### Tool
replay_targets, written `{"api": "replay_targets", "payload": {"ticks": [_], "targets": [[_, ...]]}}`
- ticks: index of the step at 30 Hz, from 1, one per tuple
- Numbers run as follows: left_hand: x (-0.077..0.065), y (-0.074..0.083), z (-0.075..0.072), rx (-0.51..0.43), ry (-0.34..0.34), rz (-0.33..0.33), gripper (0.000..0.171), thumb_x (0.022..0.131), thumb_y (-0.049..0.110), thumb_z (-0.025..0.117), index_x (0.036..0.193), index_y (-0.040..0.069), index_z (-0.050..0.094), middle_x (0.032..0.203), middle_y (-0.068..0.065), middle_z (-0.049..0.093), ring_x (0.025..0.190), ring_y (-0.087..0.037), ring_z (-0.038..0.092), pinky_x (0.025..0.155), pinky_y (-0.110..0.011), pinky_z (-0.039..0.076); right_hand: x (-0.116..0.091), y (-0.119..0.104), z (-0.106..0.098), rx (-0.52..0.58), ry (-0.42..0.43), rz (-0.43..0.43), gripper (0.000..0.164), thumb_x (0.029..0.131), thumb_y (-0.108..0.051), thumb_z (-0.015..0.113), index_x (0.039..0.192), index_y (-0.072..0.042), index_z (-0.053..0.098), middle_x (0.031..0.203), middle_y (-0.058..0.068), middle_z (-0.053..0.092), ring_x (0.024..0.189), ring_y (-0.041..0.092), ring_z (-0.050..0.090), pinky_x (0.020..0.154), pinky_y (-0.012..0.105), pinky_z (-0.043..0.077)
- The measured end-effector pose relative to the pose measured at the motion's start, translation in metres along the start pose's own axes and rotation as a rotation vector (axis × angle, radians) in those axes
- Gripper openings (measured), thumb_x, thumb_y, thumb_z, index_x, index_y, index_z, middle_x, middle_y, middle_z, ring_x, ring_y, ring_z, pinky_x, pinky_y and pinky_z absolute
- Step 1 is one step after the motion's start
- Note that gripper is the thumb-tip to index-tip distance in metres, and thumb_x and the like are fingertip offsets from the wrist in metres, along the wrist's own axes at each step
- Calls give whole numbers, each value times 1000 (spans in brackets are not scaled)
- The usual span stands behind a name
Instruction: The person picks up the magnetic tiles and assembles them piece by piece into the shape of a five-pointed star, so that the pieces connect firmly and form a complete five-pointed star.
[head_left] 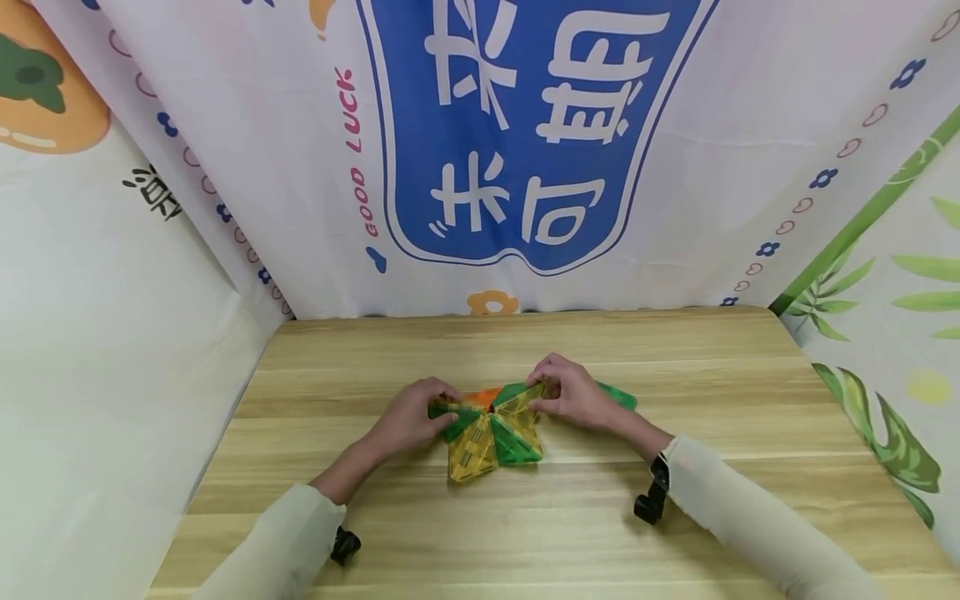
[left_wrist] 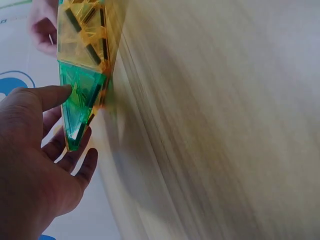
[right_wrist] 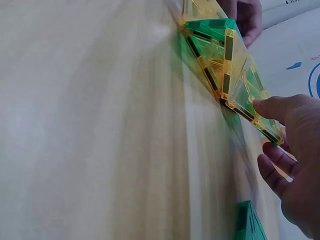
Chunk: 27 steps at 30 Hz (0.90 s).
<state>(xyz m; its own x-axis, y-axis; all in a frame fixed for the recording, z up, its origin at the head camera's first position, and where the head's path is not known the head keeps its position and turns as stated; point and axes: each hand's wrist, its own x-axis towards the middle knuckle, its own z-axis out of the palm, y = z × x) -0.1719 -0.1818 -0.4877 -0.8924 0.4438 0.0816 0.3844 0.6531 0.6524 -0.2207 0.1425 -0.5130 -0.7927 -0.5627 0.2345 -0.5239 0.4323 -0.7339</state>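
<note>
A fan of see-through magnetic tiles, joined round a middle point, stands tilted above the wooden table. Its front shows a yellow tile (head_left: 468, 454) and a green tile (head_left: 516, 440), with an orange tile (head_left: 482, 397) behind. My left hand (head_left: 412, 417) pinches the fan's left end; up close, its thumb lies on a green triangular tile (left_wrist: 80, 97) with fingers behind. On the other side my right hand (head_left: 573, 396) pinches a yellow-edged triangular tile (right_wrist: 250, 95) between thumb and fingers. A separate green tile (head_left: 618, 395) lies beyond the right hand, partly hidden by it.
The wooden tabletop (head_left: 360, 525) spreads around the tiles. A printed white cloth (head_left: 300, 208) hangs behind it, with more cloth at both sides. Dark wrist straps with small black cameras (head_left: 651, 504) sit on both forearms.
</note>
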Motion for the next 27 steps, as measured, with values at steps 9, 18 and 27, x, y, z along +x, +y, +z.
{"api": "replay_targets", "payload": {"ticks": [9, 18, 27], "targets": [[7, 9, 1, 44, 37, 33, 30, 94, 9, 81, 124, 6, 74, 126, -7, 71, 122, -31, 64, 107, -53, 52, -3, -1, 1, -18, 45, -12, 30, 85, -14, 91, 112, -11, 77, 112, 3, 67, 85, 24, 67, 70, 30, 58], [31, 52, 14, -90, 14, 121, 31, 99, 9, 76, 128, 2, 70, 126, -16, 69, 116, -34, 68, 94, -49, 60, -32, 7, -32, -35, 64, 25, 34, 87, -11, 89, 116, -5, 75, 117, 6, 68, 102, 33, 67, 78, 46, 62], [56, 91, 37, -109, -143, 139, 41, 101, 12, 73, 140, 1, 64, 138, -16, 67, 122, -31, 67, 101, -44, 58, -72, 25, -66, -168, 88, 132, 36, 88, -15, 88, 119, -3, 75, 116, 12, 70, 96, 28, 65, 73, 35, 57]]}}
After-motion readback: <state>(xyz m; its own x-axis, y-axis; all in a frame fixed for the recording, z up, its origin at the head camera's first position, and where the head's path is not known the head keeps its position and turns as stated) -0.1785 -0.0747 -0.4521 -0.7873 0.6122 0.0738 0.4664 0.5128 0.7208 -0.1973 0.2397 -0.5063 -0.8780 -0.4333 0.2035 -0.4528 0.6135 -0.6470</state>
